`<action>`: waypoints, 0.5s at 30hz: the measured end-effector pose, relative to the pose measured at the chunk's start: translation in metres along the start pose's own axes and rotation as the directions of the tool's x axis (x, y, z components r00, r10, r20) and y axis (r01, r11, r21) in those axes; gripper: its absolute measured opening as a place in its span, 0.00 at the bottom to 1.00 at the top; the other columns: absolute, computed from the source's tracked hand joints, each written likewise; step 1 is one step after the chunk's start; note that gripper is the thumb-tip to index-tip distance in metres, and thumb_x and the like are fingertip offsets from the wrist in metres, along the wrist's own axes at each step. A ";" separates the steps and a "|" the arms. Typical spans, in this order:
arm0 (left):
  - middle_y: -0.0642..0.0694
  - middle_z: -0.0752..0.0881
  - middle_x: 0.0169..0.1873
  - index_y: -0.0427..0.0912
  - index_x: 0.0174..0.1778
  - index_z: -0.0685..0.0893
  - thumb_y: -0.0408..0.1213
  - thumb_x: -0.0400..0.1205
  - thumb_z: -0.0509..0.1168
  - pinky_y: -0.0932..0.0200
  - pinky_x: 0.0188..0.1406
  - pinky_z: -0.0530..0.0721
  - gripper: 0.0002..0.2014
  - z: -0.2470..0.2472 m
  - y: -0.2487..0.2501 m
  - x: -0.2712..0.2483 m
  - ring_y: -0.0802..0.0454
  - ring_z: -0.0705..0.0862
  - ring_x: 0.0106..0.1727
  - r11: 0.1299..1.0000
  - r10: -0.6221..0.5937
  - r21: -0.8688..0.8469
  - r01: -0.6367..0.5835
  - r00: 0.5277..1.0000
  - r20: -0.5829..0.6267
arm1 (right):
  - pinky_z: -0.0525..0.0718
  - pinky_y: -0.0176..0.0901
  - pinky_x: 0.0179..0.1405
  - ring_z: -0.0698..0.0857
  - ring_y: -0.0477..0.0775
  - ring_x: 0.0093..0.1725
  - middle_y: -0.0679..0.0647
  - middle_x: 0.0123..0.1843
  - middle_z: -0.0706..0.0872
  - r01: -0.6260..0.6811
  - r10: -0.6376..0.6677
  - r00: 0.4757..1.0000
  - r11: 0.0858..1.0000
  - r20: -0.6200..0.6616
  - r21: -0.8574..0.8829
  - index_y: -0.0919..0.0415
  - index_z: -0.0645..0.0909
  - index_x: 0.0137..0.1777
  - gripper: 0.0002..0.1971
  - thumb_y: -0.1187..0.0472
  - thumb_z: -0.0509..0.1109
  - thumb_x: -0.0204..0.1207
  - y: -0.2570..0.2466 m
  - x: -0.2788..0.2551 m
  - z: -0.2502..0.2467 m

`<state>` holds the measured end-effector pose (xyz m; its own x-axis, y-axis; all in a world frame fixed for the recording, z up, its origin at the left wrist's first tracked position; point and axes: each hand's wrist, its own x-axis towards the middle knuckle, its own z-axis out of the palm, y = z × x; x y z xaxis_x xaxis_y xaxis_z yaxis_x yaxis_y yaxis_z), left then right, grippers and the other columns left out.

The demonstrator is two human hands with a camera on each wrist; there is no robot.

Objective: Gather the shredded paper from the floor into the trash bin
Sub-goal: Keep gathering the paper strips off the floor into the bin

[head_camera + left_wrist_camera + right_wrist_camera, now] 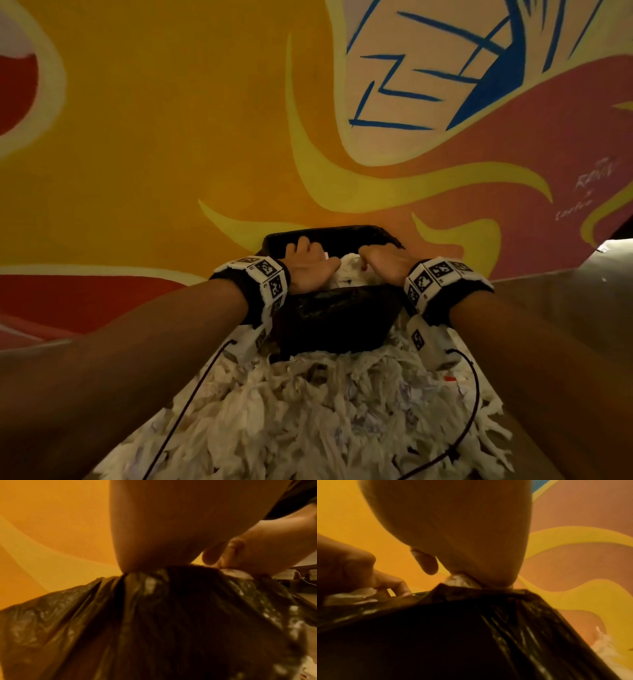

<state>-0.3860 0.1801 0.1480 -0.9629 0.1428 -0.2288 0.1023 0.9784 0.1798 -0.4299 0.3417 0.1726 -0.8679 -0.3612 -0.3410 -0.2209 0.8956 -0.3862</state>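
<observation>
Paper [346, 270], white and crumpled, fills the black-lined bin [339, 318] under both flat, unclenched hands [310, 265].

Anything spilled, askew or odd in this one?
Yes: a large heap of shredded paper is spread over the floor in front of the bin. Both hands press paper into the bin's mouth. The bin itself looks upright.

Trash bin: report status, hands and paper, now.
Both hands, left and right, in the trash bin mouth, pressing shredded paper down. Big paper pile still on floor. Nothing blocking.
</observation>
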 end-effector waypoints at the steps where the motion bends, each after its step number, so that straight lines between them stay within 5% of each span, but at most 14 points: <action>1: 0.36 0.69 0.69 0.37 0.70 0.72 0.40 0.88 0.50 0.37 0.69 0.64 0.18 0.000 0.001 0.002 0.36 0.65 0.72 0.999 -0.028 0.039 0.027 0.999 0.029 | 0.68 0.58 0.63 0.71 0.67 0.67 0.67 0.65 0.73 -0.036 0.039 0.999 0.995 0.028 -0.095 0.62 0.77 0.47 0.13 0.59 0.53 0.85 0.001 0.001 0.002; 3: 0.34 0.73 0.64 0.34 0.70 0.75 0.37 0.89 0.49 0.40 0.65 0.69 0.17 -0.003 0.001 0.004 0.36 0.74 0.65 0.998 -0.053 0.030 0.048 0.977 0.209 | 0.70 0.54 0.63 0.70 0.67 0.71 0.66 0.71 0.71 -0.022 0.039 0.997 0.976 0.072 -0.217 0.62 0.76 0.70 0.18 0.60 0.53 0.86 0.004 0.006 0.004; 5: 0.37 0.75 0.46 0.39 0.57 0.76 0.32 0.89 0.50 0.47 0.45 0.73 0.09 -0.010 -0.001 0.005 0.44 0.75 0.37 0.999 -0.020 -0.032 0.036 0.915 0.402 | 0.75 0.35 0.38 0.79 0.58 0.44 0.59 0.48 0.78 0.034 -0.009 0.988 0.987 0.157 -0.156 0.65 0.72 0.74 0.19 0.63 0.54 0.86 0.008 0.012 0.005; 7: 0.35 0.77 0.47 0.41 0.55 0.75 0.32 0.88 0.53 0.52 0.41 0.72 0.06 -0.018 -0.004 0.002 0.48 0.73 0.35 0.998 -0.021 -0.043 0.041 0.918 0.395 | 0.69 0.30 0.22 0.71 0.49 0.30 0.52 0.36 0.71 0.033 -0.018 0.992 0.993 0.127 -0.111 0.71 0.71 0.71 0.18 0.67 0.57 0.83 0.016 0.020 0.004; 10: 0.38 0.78 0.67 0.37 0.72 0.76 0.32 0.85 0.62 0.54 0.51 0.78 0.18 -0.017 -0.007 0.002 0.41 0.81 0.59 0.998 -0.020 -0.057 0.034 0.972 0.233 | 0.74 0.39 0.32 0.78 0.54 0.43 0.53 0.43 0.75 0.015 -0.018 0.999 0.994 -0.028 -0.109 0.60 0.70 0.60 0.15 0.62 0.71 0.77 0.025 0.028 0.007; 13: 0.39 0.81 0.63 0.38 0.56 0.85 0.27 0.80 0.67 0.48 0.57 0.83 0.10 -0.015 -0.003 -0.001 0.40 0.82 0.58 0.998 -0.006 -0.066 0.014 0.992 0.125 | 0.81 0.43 0.46 0.83 0.56 0.50 0.53 0.49 0.83 0.034 -0.038 0.999 0.982 -0.015 -0.188 0.59 0.80 0.52 0.17 0.52 0.79 0.70 0.028 0.034 0.005; 15: 0.37 0.84 0.57 0.39 0.45 0.85 0.26 0.80 0.66 0.43 0.56 0.84 0.05 -0.014 -0.001 0.000 0.39 0.83 0.53 0.999 -0.033 -0.019 0.034 0.997 0.075 | 0.82 0.43 0.44 0.85 0.56 0.50 0.54 0.51 0.87 0.035 -0.041 0.999 0.974 -0.022 -0.222 0.59 0.86 0.47 0.14 0.52 0.81 0.67 0.028 0.037 0.001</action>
<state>-0.3898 0.1769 0.1611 -0.9445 0.1215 -0.3052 0.0646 0.9797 0.1900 -0.4673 0.3533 0.1484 -0.8678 -0.3920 -0.3055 -0.3446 0.9175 -0.1985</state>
